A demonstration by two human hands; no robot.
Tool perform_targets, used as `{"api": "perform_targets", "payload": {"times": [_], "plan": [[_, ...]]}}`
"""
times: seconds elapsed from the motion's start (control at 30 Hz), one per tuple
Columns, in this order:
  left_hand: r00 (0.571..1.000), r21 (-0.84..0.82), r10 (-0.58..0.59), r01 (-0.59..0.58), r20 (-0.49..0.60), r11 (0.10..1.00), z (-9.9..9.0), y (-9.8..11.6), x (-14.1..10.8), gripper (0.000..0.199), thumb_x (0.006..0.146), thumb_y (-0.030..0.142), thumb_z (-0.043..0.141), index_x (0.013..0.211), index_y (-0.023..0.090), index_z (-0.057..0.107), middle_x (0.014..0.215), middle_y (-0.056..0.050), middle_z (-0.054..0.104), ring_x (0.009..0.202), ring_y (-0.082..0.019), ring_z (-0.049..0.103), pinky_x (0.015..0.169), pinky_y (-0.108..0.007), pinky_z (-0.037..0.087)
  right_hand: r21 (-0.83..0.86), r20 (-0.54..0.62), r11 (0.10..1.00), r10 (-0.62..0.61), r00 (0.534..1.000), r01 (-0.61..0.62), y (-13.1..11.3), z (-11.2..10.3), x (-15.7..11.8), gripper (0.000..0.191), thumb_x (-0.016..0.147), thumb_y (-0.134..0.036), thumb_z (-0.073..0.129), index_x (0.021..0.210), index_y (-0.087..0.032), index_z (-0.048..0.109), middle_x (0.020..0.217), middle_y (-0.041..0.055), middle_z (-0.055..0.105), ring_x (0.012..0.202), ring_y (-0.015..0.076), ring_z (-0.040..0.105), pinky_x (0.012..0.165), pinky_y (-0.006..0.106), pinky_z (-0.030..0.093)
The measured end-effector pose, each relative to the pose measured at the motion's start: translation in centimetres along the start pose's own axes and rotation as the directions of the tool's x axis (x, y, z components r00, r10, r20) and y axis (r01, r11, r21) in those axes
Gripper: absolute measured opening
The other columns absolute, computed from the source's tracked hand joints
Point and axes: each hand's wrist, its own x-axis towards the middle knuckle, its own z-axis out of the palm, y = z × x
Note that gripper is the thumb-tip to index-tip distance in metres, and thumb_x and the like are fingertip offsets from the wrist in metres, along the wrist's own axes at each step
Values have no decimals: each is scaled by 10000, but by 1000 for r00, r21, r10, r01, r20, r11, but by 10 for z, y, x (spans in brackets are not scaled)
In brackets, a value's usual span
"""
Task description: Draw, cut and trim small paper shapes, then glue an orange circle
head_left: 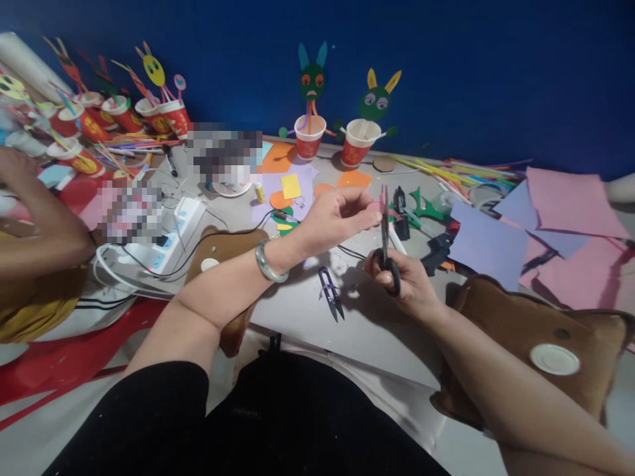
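My left hand (342,215) pinches a small piece of pink paper (376,206) above the table. Gripped by its black handles, a pair of scissors (385,221) is in my right hand (404,277), its blades pointing up and meeting the pink paper's edge. Whether the blades are parted I cannot make out. On the table below and between my hands lies a pair of thread snips (331,294) with dark blades. Green paper scraps (425,206) and a black marker (401,211) lie just beyond the scissors.
Two red paper cups with green paper-headed figures (310,139) (358,145) stand at the back. Purple sheets (489,241) and pink sheets (570,198) lie right. A white power strip (176,238), more cup figures (173,119) and another person's arm (44,211) are left. Brown cushions (526,330) flank me.
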Motion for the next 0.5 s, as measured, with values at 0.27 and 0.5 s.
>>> {"api": "perform_targets", "payload": {"times": [0.27,0.5], "plan": [[1000,23,-17,16,16,1000,2,-1,-1,373,833,392,847,681,179,582,693,19,561,647,-81,495,592,-254,394,8,2,1000,11,1000,-11,-1,0,-1,698,718,-871,765,653,-218,528,672,-2,562,665,175,480,643,326,382],[1000,8,-6,6,19,1000,2,-1,-1,370,824,398,849,682,181,586,693,20,551,643,-83,490,584,-262,379,26,1,1000,6,1000,-6,1,0,-1,720,693,-898,766,668,-215,539,674,4,569,655,169,478,632,320,373]]}}
